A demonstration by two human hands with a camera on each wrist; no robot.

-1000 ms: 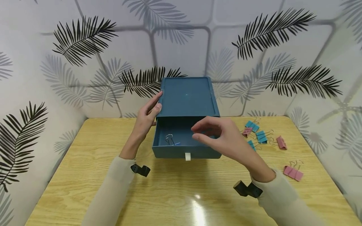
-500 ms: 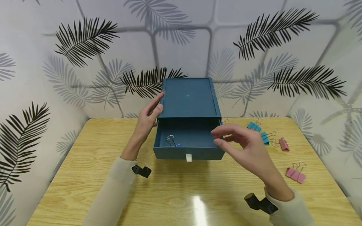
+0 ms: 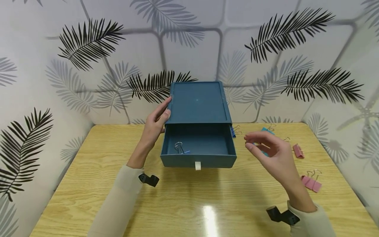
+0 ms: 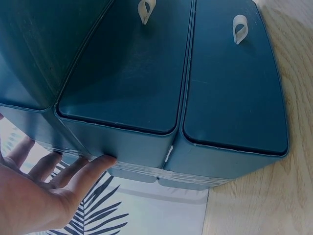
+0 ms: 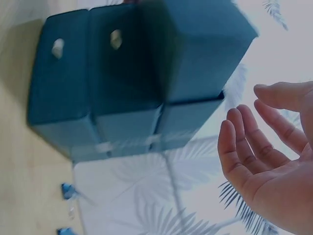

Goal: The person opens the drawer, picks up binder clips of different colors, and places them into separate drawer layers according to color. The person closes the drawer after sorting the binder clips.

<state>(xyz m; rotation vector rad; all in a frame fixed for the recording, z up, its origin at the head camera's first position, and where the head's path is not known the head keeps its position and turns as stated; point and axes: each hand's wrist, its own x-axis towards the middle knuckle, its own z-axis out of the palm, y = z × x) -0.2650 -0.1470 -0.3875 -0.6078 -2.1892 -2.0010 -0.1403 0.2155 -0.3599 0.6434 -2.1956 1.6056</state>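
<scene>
A dark blue drawer cabinet stands on the table with its top drawer pulled out. In that drawer's front left corner lies a blue binder clip with its wire handles up. My left hand rests against the cabinet's left side, and in the left wrist view its fingers lie extended along the side wall. Off to the right of the drawer, my right hand hovers with loosely curved fingers and nothing in them. It partly covers turquoise binder clips on the table.
Another blue binder clip lies close by the cabinet's right side. Farther right are a pink binder clip and a larger pink binder clip. Two closed drawers with pull loops show below the open one. A patterned wall stands behind.
My right hand has moved from over the open drawer out to the right, past its side wall. The left hand has stayed at the cabinet's side.
</scene>
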